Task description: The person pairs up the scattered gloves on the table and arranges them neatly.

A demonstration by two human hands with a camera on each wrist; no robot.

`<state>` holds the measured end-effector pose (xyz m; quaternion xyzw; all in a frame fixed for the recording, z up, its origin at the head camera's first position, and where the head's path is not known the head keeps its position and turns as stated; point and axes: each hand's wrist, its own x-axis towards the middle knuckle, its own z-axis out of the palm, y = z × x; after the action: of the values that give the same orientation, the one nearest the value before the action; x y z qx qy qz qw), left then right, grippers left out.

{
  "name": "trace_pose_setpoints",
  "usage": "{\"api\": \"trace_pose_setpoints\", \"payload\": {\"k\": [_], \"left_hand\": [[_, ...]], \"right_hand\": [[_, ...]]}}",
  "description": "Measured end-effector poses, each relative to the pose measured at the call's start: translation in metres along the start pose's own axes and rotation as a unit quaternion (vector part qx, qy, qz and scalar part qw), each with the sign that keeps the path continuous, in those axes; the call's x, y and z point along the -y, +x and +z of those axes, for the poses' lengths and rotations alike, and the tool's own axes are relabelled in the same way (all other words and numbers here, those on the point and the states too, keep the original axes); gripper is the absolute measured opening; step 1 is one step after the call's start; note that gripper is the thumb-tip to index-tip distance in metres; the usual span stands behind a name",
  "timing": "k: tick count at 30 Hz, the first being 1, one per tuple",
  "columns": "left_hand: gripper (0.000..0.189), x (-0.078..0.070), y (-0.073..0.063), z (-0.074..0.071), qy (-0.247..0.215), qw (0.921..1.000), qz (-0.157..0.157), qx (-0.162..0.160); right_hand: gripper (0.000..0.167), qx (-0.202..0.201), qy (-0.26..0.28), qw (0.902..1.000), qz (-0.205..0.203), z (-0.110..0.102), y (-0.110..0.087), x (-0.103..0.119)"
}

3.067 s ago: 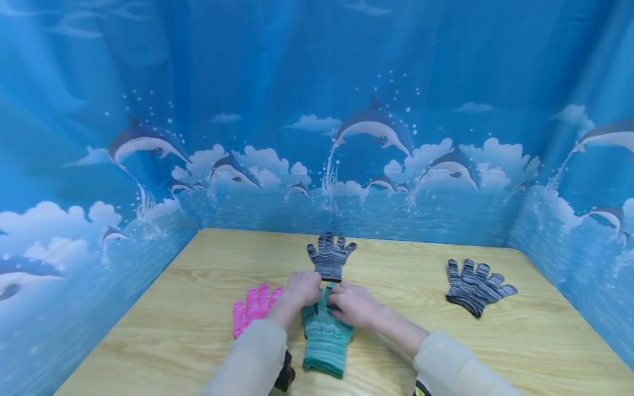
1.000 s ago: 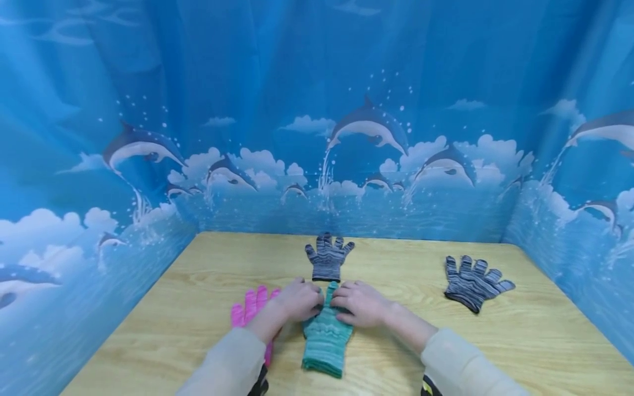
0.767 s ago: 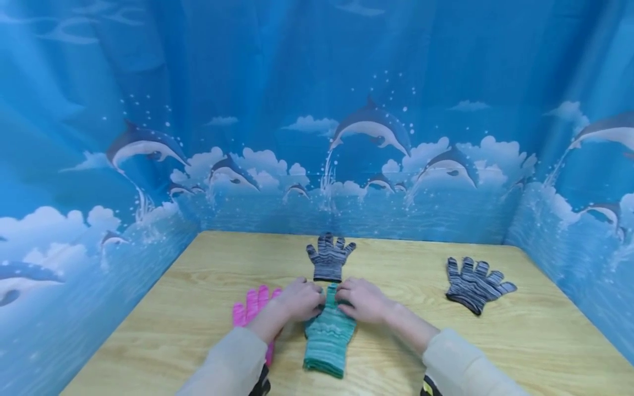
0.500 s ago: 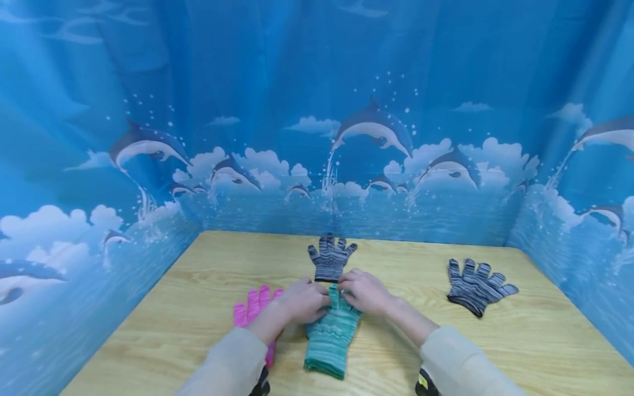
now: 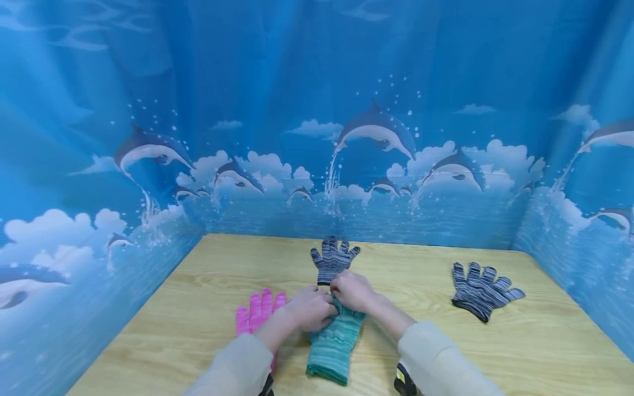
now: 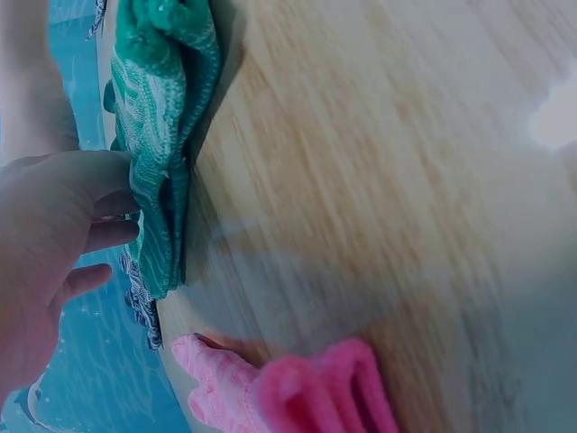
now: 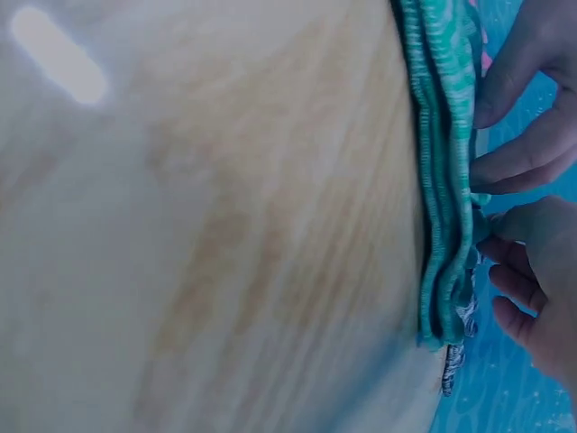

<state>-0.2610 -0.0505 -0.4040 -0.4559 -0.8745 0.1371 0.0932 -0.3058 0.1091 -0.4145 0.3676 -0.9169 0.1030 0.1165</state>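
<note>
A green striped knit glove [image 5: 333, 346] lies on the table in front of me, its cuff toward me. It looks layered in the wrist views. My right hand [image 5: 353, 290] pinches a small green bit at its far, finger end, seen in the right wrist view between thumb and fingers of the right hand [image 7: 541, 280]. My left hand [image 5: 311, 309] rests its fingertips on the glove's left part. In the left wrist view, the left hand [image 6: 45, 234] has its fingers extended, one touching the glove. Both hands hide most of the glove's fingers.
A pink glove [image 5: 257, 311] lies left, partly under my left forearm. One grey striped glove [image 5: 332, 264] lies just beyond the green one, another grey striped glove [image 5: 484, 292] at the right. A blue dolphin-print curtain [image 5: 277, 209] encloses the wooden table [image 5: 198, 308].
The right hand has moved from the glove's right side to its far tip. The left hand has shifted slightly right and nearer onto the glove. The green glove's finger end has turned rightward.
</note>
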Motion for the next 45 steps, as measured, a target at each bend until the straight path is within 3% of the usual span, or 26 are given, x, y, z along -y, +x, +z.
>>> {"api": "trace_pose_setpoints", "payload": {"k": [7,14,21,24,31,40,45], "left_hand": [[0.004,0.000,0.000,-0.001,0.008,1.0000,0.003,0.000],[0.007,0.000,0.001,0.001,0.009,0.9999,0.010,-0.004],[0.005,-0.001,0.001,0.003,-0.007,0.9999,0.004,-0.012],[0.005,-0.002,0.002,0.003,-0.008,0.9999,0.003,-0.010],[0.007,-0.003,0.002,0.002,-0.004,1.0000,0.001,0.002],[0.004,-0.005,0.001,0.000,-0.007,1.0000,0.001,0.002],[0.004,-0.003,0.001,-0.001,-0.006,1.0000,0.001,0.005]], "right_hand": [[0.013,-0.004,-0.013,0.9997,0.019,0.001,-0.002,-0.001],[0.027,0.027,-0.055,0.9974,0.038,0.001,0.001,0.003],[0.031,0.053,-0.039,0.9958,0.063,0.001,0.004,0.005],[0.030,0.049,-0.033,0.9967,0.054,0.002,0.004,0.000],[0.015,-0.005,-0.036,0.9969,0.070,0.001,0.002,-0.011],[0.017,0.004,-0.090,0.9949,0.046,0.011,0.000,-0.012],[0.014,0.007,-0.074,0.9959,0.052,0.005,0.000,-0.008]]}}
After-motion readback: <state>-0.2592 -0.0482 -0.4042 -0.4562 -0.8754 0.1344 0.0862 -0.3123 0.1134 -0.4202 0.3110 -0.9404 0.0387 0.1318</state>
